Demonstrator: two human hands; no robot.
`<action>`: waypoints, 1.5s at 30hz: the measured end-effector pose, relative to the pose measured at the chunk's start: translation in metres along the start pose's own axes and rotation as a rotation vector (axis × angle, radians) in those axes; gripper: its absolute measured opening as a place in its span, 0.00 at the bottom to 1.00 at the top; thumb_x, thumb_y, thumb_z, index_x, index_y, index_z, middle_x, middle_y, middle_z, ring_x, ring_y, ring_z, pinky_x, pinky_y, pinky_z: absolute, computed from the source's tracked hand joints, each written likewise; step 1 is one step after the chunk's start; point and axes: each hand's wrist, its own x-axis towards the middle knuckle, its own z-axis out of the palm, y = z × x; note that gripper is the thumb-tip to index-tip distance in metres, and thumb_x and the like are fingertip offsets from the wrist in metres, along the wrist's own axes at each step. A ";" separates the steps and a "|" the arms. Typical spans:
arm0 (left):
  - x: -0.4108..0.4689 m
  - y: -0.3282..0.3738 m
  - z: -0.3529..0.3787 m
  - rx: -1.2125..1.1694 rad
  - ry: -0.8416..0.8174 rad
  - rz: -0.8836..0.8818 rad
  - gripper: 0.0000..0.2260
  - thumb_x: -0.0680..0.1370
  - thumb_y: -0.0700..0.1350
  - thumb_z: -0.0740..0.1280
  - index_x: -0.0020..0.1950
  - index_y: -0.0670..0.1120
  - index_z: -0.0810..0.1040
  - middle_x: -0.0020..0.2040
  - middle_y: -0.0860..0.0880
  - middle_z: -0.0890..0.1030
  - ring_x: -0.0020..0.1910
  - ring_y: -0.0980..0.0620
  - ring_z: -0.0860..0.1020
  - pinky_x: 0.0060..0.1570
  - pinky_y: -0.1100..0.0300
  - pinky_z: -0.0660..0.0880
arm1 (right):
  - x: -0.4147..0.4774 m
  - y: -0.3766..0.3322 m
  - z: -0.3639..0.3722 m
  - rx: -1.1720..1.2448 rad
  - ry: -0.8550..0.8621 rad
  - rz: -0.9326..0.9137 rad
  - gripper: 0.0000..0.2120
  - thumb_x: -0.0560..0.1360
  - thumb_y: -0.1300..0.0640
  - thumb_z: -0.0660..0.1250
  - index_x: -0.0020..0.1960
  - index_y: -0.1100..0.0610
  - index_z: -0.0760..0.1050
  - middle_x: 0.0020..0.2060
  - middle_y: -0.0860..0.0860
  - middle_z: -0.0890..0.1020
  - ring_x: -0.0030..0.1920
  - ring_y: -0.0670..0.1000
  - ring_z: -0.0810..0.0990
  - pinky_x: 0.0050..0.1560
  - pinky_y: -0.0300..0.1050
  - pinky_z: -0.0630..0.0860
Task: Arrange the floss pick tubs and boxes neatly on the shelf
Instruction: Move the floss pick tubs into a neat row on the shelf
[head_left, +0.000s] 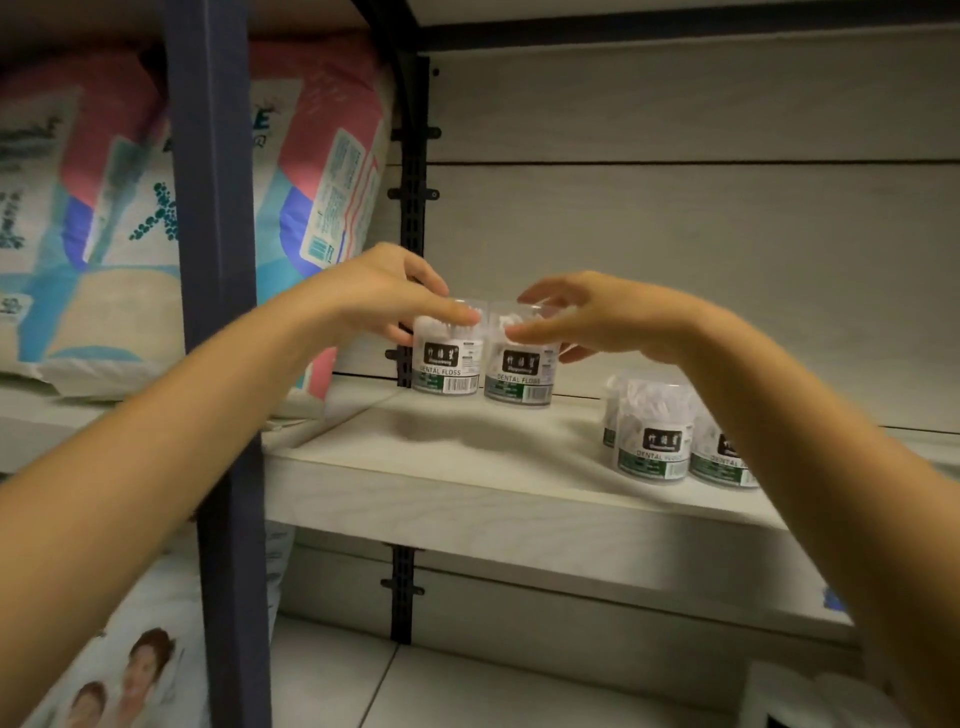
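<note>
Two clear round dental floss tubs stand side by side at the back left of the pale shelf (467, 467). My left hand (384, 296) grips the left tub (447, 364) from above, thumb across its front near the lid. My right hand (587, 317) grips the right tub (519, 374) round its top. Further right, near the shelf's front edge, stand more tubs of the same kind: one in front (652, 441), one partly hidden behind my right forearm (719, 457), and one behind them (610, 415).
A dark blue upright post (218, 312) crosses the left of the view. Behind it lie large soft printed packs (322, 171) on the neighbouring shelf. A black slotted rail (413, 218) runs up the back panel. A lower shelf (519, 686) shows below.
</note>
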 end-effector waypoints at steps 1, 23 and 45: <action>-0.008 0.008 -0.001 0.014 -0.026 0.009 0.26 0.63 0.52 0.76 0.57 0.43 0.78 0.54 0.45 0.80 0.52 0.51 0.78 0.42 0.60 0.79 | -0.012 -0.001 -0.006 0.004 -0.006 -0.003 0.28 0.73 0.49 0.66 0.70 0.55 0.64 0.65 0.55 0.73 0.52 0.50 0.78 0.49 0.39 0.78; -0.061 0.083 0.120 0.062 0.046 0.280 0.31 0.63 0.60 0.75 0.61 0.45 0.77 0.57 0.48 0.80 0.50 0.52 0.77 0.52 0.57 0.76 | -0.139 0.080 -0.057 -0.057 0.256 0.090 0.32 0.65 0.43 0.68 0.68 0.49 0.66 0.66 0.48 0.71 0.53 0.49 0.75 0.50 0.40 0.73; -0.068 0.046 0.141 0.129 0.052 0.332 0.22 0.72 0.57 0.67 0.64 0.50 0.73 0.60 0.52 0.76 0.50 0.55 0.77 0.40 0.73 0.66 | -0.160 0.115 -0.008 0.087 0.234 0.132 0.28 0.76 0.42 0.57 0.74 0.46 0.56 0.71 0.46 0.67 0.69 0.48 0.68 0.69 0.51 0.66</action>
